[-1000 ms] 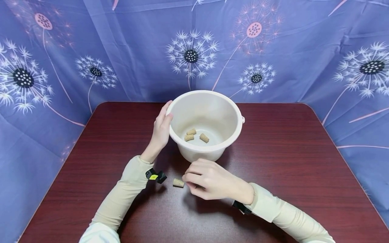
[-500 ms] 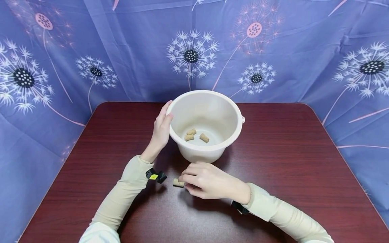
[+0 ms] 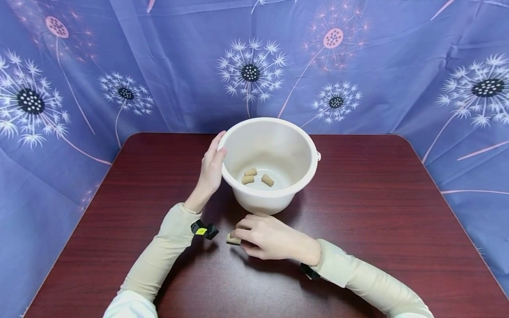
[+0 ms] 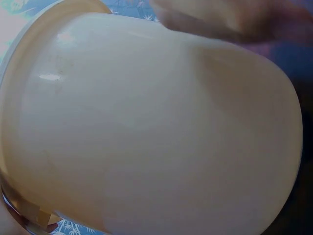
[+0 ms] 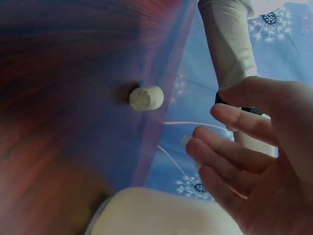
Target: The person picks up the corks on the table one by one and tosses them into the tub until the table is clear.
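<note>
A white plastic bucket (image 3: 264,201) leans toward me in the head view, and its pale side (image 4: 146,117) fills the left wrist view. Three corks (image 3: 267,180) lie on its bottom. My left hand (image 3: 210,170) grips the left rim, thumb over the edge. Just in front of the bucket, a single cork (image 3: 233,239) rests on the tabletop. My right hand (image 3: 266,238) is low beside it, fingertips overlapping the cork's right end. From the right wrist view, that cork (image 5: 146,98) stands apart from my loosely bent right-hand fingers (image 5: 234,147), with nothing in them.
Dark red wooden table (image 3: 381,212) under everything. Blue dandelion-print cloth (image 3: 179,57) hangs behind it and along both sides. A small lug (image 3: 318,156) juts from the bucket's right rim. A black wrist strap (image 3: 203,230) sits near the loose cork.
My right hand has shifted left and slightly down, toward the loose cork, which it now partly covers. The left hand, the bucket and the corks inside stay as they were.
</note>
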A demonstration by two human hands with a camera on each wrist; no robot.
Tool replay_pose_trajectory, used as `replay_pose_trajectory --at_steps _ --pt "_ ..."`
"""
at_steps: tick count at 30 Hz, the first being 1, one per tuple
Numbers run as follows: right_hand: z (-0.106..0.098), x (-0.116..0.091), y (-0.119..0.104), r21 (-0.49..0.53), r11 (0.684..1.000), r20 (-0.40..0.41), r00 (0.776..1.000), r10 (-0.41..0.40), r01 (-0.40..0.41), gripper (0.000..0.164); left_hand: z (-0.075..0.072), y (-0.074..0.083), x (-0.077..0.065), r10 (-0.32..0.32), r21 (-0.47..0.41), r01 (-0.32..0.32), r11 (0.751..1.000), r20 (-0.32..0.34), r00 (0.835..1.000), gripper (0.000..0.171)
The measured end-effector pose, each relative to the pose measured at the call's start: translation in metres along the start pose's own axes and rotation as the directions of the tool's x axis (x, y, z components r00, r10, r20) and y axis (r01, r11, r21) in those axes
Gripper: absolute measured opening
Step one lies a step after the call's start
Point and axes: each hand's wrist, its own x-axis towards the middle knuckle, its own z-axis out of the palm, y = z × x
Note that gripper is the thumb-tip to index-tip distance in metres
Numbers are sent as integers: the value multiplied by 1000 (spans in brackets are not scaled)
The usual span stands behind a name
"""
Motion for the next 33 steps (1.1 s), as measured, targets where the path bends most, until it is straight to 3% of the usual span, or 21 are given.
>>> replay_pose_trajectory --at_steps 16,33 --pt "14 4 -1 -43 995 124 988 94 -89 25 0 -2 1 1 -4 -1 1000 -4 1000 50" --pt "22 9 -3 -79 995 207 975 76 -61 23 0 0 0 0 -8 0 1000 -9 1000 50"
